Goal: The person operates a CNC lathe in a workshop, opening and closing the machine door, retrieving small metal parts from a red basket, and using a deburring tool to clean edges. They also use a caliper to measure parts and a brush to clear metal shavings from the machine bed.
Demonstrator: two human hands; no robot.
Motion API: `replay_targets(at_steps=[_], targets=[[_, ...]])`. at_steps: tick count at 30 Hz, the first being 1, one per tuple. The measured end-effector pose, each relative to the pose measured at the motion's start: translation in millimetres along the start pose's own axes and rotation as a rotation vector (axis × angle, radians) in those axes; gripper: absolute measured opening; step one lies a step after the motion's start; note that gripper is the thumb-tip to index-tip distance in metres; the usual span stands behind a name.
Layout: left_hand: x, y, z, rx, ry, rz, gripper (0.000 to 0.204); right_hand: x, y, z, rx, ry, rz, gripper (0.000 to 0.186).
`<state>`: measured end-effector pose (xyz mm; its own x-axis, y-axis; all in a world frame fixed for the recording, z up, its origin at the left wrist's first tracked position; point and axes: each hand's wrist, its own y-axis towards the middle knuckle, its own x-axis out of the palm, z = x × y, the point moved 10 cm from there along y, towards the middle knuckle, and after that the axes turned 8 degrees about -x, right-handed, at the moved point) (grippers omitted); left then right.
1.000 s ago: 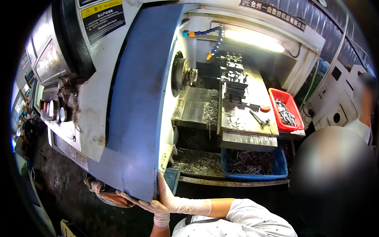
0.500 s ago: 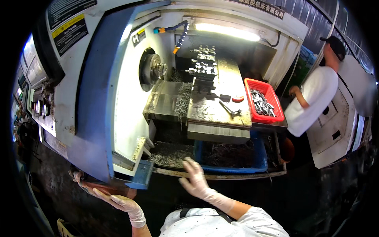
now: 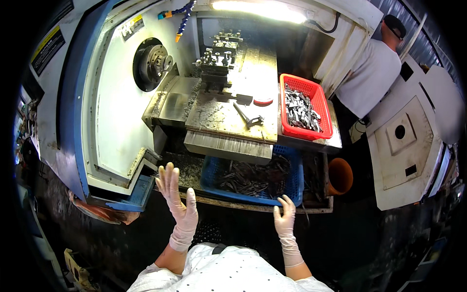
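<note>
Blue basket (image 3: 296, 173): low beneath the worktop's front end, dark metal pieces (image 3: 253, 176) inside.
Worktop (image 3: 262, 82): flat metal, scattered with shavings, bearing a T-shaped tool (image 3: 248, 116) and a small red object (image 3: 263, 101).
Red basket (image 3: 305, 85): right of the worktop, heaped with shiny metal parts (image 3: 300, 111).
Chuck (image 3: 154, 63): set in the pale machine wall (image 3: 114, 107) at left.
Room: strip light (image 3: 260, 10) glowing above, dark floor below; a co-worker (image 3: 369, 73) in a white top stands upper right.
Left hand (image 3: 182, 207): gloved, raised, fingers upright, thumb apart; grip wide, nothing in it.
Right hand (image 3: 285, 217): gloved, fingers pointing forward, slightly bent; grip loosely spread, nothing held; whether fingertips touch the blue basket's rim is hard to judge.
</note>
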<state>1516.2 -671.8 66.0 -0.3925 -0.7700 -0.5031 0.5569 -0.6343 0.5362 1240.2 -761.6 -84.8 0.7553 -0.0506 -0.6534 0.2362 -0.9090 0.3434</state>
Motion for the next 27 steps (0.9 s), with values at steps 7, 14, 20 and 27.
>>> replay_targets(at_steps=[7, 14, 20, 27], targets=[[54, 22, -3, 0.001, -0.058, -0.18, 0.042, 2, 36, 6, -0.035, -0.023, 0.162, 0.025], [59, 78, -31, 0.057, -0.139, -0.143, 0.033, -31, 20, 47, 0.167, -0.284, 0.354, 0.022], [67, 97, -34, 0.086, -0.164, -0.191, 0.032, -19, 198, -89, -0.551, -0.305, 0.287, 0.022], [57, 102, -47, 0.038, -0.213, -0.218, 0.03, 75, 326, -62, -0.366, -0.382, -0.343, 0.019]])
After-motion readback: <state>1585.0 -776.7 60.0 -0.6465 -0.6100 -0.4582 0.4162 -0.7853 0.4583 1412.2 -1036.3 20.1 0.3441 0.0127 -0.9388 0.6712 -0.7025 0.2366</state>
